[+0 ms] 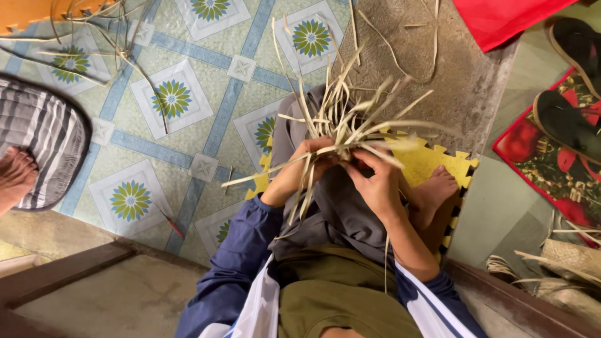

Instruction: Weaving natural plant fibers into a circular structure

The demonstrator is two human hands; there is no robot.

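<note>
At the far left edge a bare foot (14, 178) of another person rests on a grey striped cushion (44, 134), which lies on a tiled floor (188, 134) patterned with blue lines and green-and-yellow flowers. Loose dry strips (122, 50) lie scattered on the tiles at the far left. Nearer the middle, the person's left hand (310, 161), in a dark blue sleeve, has its fingers curled shut around the base of a bundle of pale straw-like leaf strips (350, 122); the strips fan out away from the person, and several hang down toward the lap. Just to the right, the right hand (375, 181) touches the same bundle from the near side, its fingers bent and pinching strips where they cross; the two hands are almost touching. The bundle is held above the person's lap, over grey cloth (338, 206) draped across the knees. Under the right hand a yellow foam mat (432, 159) with a toothed edge shows, and the person's own bare foot (435, 191) rests on it. Beyond lies a brown rough mat (432, 69). At the far right sit a red cloth (501, 19), two dark sandals (573, 81) on a red patterned mat (538, 163), and a woven straw piece (563, 263) near the corner.
</note>
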